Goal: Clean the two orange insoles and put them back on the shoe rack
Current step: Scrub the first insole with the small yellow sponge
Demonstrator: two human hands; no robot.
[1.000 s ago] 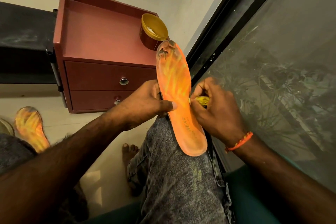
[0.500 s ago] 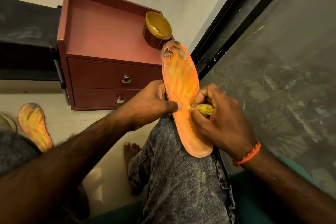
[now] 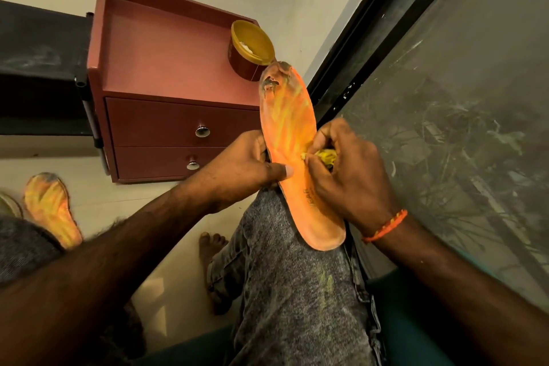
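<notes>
A pale tiled floor [image 3: 89, 196] runs under a reddish-brown 2-drawer bedside cabinet [image 3: 166, 92] in the upper left of the frame, and a big dark-framed glass window [image 3: 445, 98] fills the right side. On the cabinet's top, at its right corner, stands an open round tub with a yellow rim [image 3: 252, 49] and something white inside.

There is only the 1 view, from the head, looking down at a person seated with a knee in grey mottled jeans [image 3: 297, 276] raised at centre.

The long orange foam insole with a worn, dirty toe [image 3: 289, 140] is propped heel-down on that knee, toe pointing up the frame. The left hand [image 3: 237, 166] grips its left edge, thumb pressed across the face and fingers behind. The right hand [image 3: 347, 175] has its fingers curled round a small crumpled yellow cloth [image 3: 323, 156], pressed to the insole's right edge around the middle.

The second orange insole [image 3: 50, 208] lies on the floor at far left, well apart from both hands.

To scrub well, I'd say keep the left thumb firm so the foam doesn't buckle, work the cloth in short strokes toward the grimy toe, and reload from the tub when needed.
</notes>
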